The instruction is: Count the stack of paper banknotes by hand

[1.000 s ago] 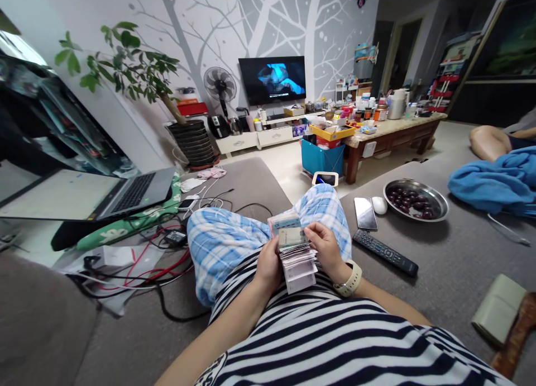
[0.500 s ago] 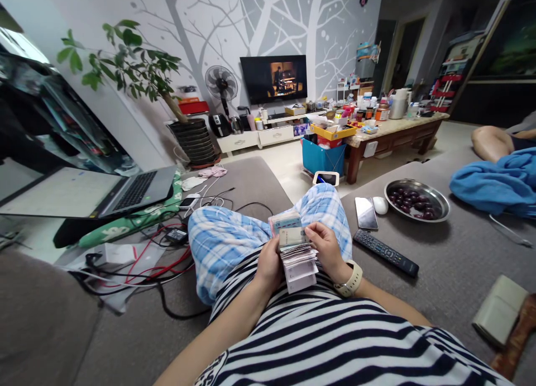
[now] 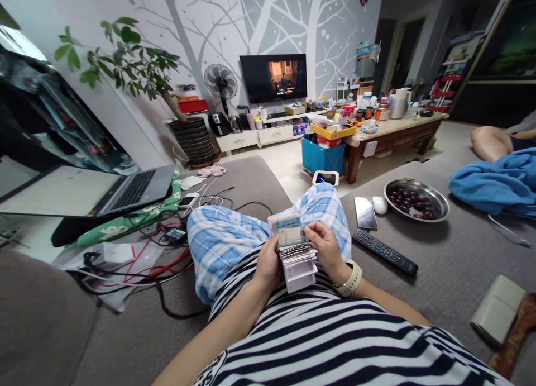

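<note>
In front of my lap a stack of banknote-like paper slips (image 3: 293, 238) is held between both hands. Its top part is blue and pink, the middle slip pale beige-green, and whitish ends fan out below. My left hand (image 3: 268, 262) is closed on the stack's left edge. The thumb and fingers of my right hand (image 3: 325, 243) pinch the beige-green slip at its upper right corner. I cannot make out the fine print. A cream watch (image 3: 350, 280) sits on my right wrist.
To my right are a phone (image 3: 365, 213), white mouse (image 3: 379, 205), remote (image 3: 385, 253), steel bowl (image 3: 444, 211) of dark fruit and pale wallet (image 3: 498, 310). Leftward lie a laptop (image 3: 142, 190) and tangled cables (image 3: 167, 263). Another person's leg (image 3: 492, 143) shows at far right.
Both hands and the paper stack look practically unmoved. The picture on the television has changed, and the view has shifted very slightly.
</note>
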